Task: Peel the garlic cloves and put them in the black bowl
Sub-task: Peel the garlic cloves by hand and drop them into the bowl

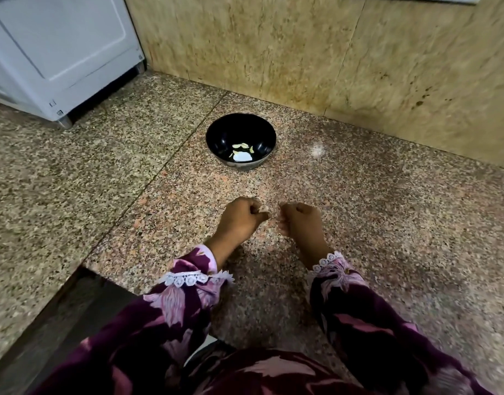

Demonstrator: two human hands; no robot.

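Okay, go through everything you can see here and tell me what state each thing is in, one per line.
black bowl: upright on the counter, a few peeled garlic cloves at its bottom.
left hand: fingers curled, thumb against forefinger; whether the grip holds a clove is too small to tell.
right hand: fingers curled, contents not visible.
granite counter: bare stone around the bowl.
white appliance: door closed.

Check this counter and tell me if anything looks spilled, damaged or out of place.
Nothing stands out. The black bowl sits upright on the granite counter with a few pale pieces inside; none lie outside it. Dark specks mark the wall to the right.
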